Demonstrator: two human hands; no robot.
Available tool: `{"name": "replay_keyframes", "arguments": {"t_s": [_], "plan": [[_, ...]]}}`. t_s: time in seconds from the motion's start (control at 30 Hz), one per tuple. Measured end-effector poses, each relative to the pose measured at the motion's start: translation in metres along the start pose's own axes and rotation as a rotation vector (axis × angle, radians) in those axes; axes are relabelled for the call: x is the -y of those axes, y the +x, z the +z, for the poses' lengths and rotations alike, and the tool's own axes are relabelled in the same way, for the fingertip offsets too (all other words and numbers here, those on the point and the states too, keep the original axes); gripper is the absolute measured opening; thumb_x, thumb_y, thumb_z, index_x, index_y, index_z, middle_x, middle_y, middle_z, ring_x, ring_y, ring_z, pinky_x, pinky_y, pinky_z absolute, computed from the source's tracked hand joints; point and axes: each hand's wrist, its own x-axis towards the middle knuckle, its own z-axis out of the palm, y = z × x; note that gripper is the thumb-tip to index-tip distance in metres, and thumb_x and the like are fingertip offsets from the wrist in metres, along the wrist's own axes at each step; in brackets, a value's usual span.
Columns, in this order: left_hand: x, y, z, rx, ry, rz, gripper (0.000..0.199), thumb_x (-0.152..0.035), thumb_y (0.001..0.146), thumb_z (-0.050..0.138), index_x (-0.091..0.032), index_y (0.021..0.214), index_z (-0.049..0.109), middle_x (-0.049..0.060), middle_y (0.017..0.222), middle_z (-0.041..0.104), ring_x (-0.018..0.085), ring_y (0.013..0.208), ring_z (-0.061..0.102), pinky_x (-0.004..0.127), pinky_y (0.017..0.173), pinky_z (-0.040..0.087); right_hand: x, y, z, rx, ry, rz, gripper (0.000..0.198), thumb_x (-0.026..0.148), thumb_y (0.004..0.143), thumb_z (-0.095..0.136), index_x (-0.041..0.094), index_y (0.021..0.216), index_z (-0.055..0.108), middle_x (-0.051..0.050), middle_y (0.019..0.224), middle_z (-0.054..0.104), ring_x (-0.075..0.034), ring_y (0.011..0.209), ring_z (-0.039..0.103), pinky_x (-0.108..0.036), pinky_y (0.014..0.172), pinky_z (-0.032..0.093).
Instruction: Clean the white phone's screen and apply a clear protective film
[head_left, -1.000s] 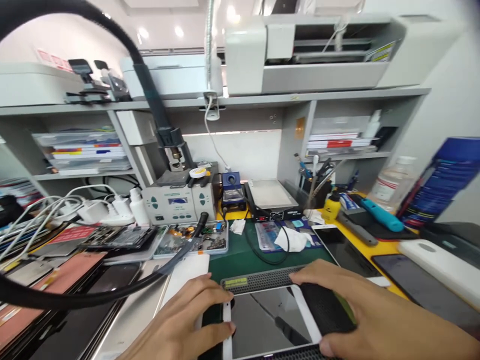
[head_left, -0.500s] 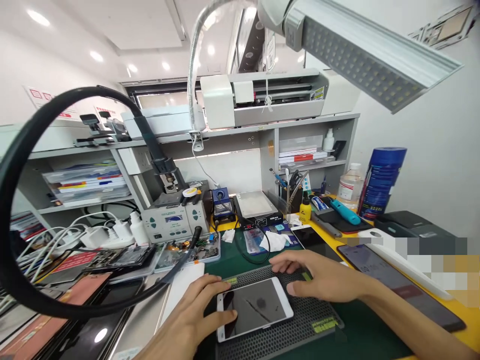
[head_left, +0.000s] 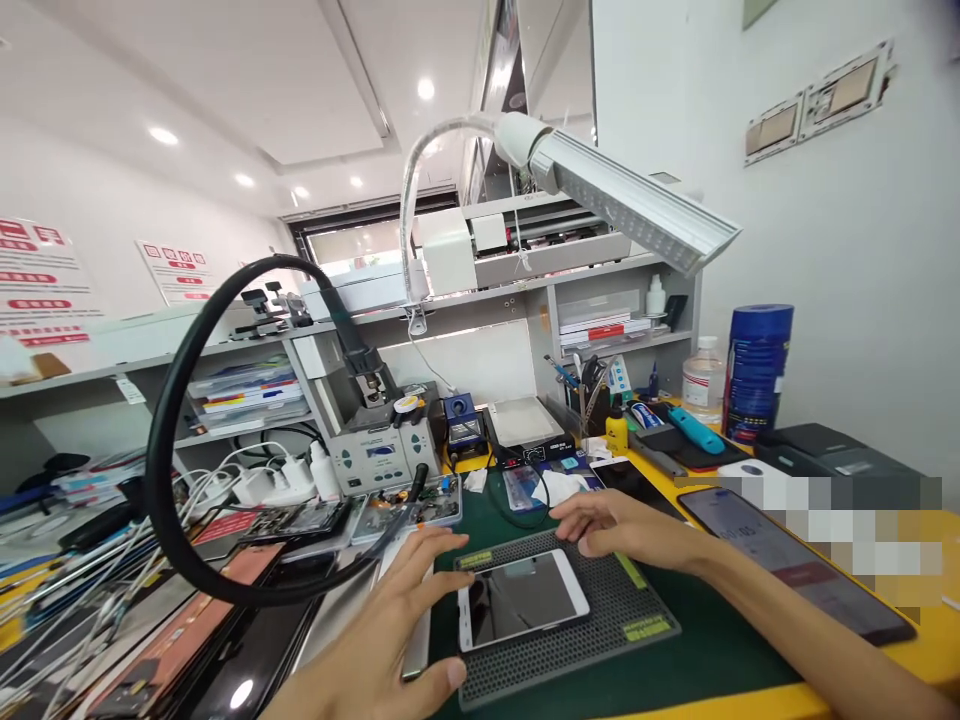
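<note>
A white-framed smartphone [head_left: 529, 602] lies screen up on a grey perforated mat [head_left: 637, 605]. To its left, my left hand [head_left: 401, 615] is open, thumb and fingers spread apart. One fingertip is at the phone's upper left corner; whether it touches I cannot tell. My right hand [head_left: 619, 528] hovers over the mat's far right side, beyond the phone's right end. Its fingers are loosely bent and apart from the thumb, and it holds nothing.
A black hose [head_left: 161, 440] loops at left, beside a hot-air station [head_left: 375, 460] and a tray of small parts [head_left: 450, 505]. Several phone panels lie lower left. At right are a large phone [head_left: 795, 565], a turquoise tool [head_left: 694, 430] and a blue canister [head_left: 757, 375]. A lamp [head_left: 630, 195] hangs above.
My left thumb has come off the phone's screen and the hand has spread open at its left. My right hand stays nearly in place. The camera view has shifted.
</note>
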Motion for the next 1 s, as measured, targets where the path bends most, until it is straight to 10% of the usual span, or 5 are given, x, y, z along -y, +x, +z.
{"name": "replay_keyframes", "arguments": {"t_s": [1.0], "plan": [[-0.019,0.038,-0.002,0.137,0.038,0.091,0.063,-0.041,0.070,0.073,-0.028,0.130,0.061,0.005,0.153,0.037,0.037,0.141,0.027,0.055,0.113,0.033,-0.005,0.009,-0.001,-0.093,0.099,0.019,0.042,0.023,0.075,0.064,0.014,0.116,0.068,-0.010,0.100,0.074,-0.025,0.097,0.066,-0.035,0.080,0.049]]}}
